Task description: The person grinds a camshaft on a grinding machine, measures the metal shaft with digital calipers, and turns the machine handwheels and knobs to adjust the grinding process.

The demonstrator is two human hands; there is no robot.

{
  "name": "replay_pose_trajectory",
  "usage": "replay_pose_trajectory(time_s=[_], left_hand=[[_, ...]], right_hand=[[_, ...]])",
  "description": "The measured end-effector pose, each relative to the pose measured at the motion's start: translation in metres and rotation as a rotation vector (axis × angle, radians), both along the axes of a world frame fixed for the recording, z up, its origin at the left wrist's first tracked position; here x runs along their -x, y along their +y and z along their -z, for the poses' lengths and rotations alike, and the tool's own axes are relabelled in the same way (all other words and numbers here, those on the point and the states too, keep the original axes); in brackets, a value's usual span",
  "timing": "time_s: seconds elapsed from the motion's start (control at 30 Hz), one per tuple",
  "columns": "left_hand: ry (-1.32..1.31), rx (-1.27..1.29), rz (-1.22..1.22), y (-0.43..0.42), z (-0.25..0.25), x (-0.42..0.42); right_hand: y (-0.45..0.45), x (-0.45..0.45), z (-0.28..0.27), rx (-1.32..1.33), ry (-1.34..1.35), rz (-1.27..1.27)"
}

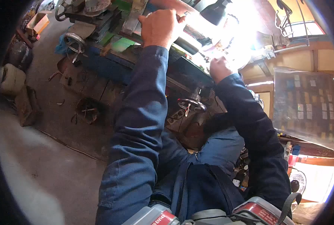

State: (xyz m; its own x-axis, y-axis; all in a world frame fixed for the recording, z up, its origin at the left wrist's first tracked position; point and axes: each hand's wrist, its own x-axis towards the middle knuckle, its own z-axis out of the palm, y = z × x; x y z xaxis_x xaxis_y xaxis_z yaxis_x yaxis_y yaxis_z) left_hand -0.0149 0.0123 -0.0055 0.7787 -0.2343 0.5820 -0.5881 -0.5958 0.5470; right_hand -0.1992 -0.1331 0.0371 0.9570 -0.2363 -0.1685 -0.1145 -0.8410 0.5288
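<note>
My left hand point(161, 29) is at the top, over the machine, its back toward me. Its fingers curl down in front of a reddish-brown surface point(174, 6), and what they grip is hidden. Just right of it a dark cylinder point(189, 43) lies across the machine point(110, 60), which has blue and green paint. My right hand point(221, 68) is closed at the machine's right end beside a very bright glare. Its fingers are washed out by the light, and I cannot make out what is in them. Below, between my arms, is a metal handwheel point(191, 105).
A second handwheel point(75, 43) juts out at the left. A black lamp point(215, 12) hangs at the top. On the floor stand a pale canister point(12, 79) and a wooden block point(27, 106). A plastic-covered panel point(306, 108) and a fan point(297, 182) are at the right.
</note>
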Motion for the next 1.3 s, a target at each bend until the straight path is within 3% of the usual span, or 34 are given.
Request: replay_pose_trajectory(time_s=[0.13,0.2,0.27,0.43,0.53,0.63,0.67,0.77,0.9,0.97,1.03,1.17,1.3], left_hand=[[0.045,-0.034,0.011,0.001,-0.003,-0.001],[0.015,-0.016,0.008,0.000,0.000,0.000],[0.029,-0.027,0.003,-0.003,0.000,-0.001],[0.051,-0.016,0.017,-0.004,-0.002,-0.001],[0.046,-0.024,0.012,0.000,-0.004,-0.001],[0.073,-0.019,0.029,-0.001,-0.007,-0.001],[0.038,-0.020,0.022,-0.001,-0.005,-0.001],[0.113,-0.016,0.044,0.000,-0.009,-0.001],[0.111,-0.042,0.025,0.001,-0.014,0.004],[0.143,-0.037,0.029,0.001,-0.016,0.005],[0.164,-0.046,0.024,0.000,-0.018,0.005],[0.130,-0.043,0.024,0.000,-0.015,0.004],[0.141,-0.027,0.042,0.001,-0.016,0.004]], right_hand=[[0.006,-0.004,-0.015,0.053,0.071,0.054],[-0.003,0.000,-0.002,0.001,-0.046,0.057],[-0.009,0.001,-0.011,0.046,0.065,0.038],[0.010,0.023,-0.045,-0.380,-0.156,0.138],[0.018,0.060,-0.059,-0.661,-0.472,0.075],[0.017,0.088,-0.059,-0.934,-0.649,0.219],[0.013,0.095,-0.056,-0.898,-0.653,0.288],[0.002,0.108,-0.051,-0.727,-0.562,0.050],[-0.014,0.113,-0.050,-0.708,-0.272,-0.082],[-0.012,0.095,-0.050,-0.643,-0.397,-0.021],[-0.012,0.066,-0.050,-0.569,-0.533,-0.199],[-0.015,0.030,-0.004,-0.285,-0.530,-0.020],[-0.009,0.016,0.003,-0.318,-0.493,0.176]])
